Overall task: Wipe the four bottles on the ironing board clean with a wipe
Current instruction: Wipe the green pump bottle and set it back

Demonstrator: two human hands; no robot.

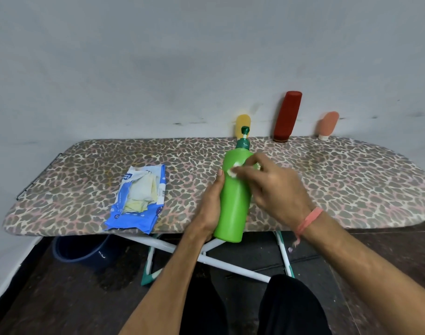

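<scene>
A green pump bottle (pixel 233 201) with a dark green pump top is tilted over the near edge of the leopard-print ironing board (pixel 85 180). My left hand (pixel 210 206) grips its lower body from the left. My right hand (pixel 274 182) pinches a white wipe (pixel 232 170) against the bottle's upper side. At the board's far edge, against the wall, stand a yellow bottle (pixel 242 123), partly hidden behind the pump, a dark red bottle (pixel 286 116) and a small peach bottle (pixel 327 125).
A torn-open blue wipes packet (pixel 139 201) with pale sheets showing lies on the board's left part. Under the board are its white crossed legs (pixel 221 262) and a dark blue bucket (pixel 83 250) on a dark floor. A grey wall rises right behind the board.
</scene>
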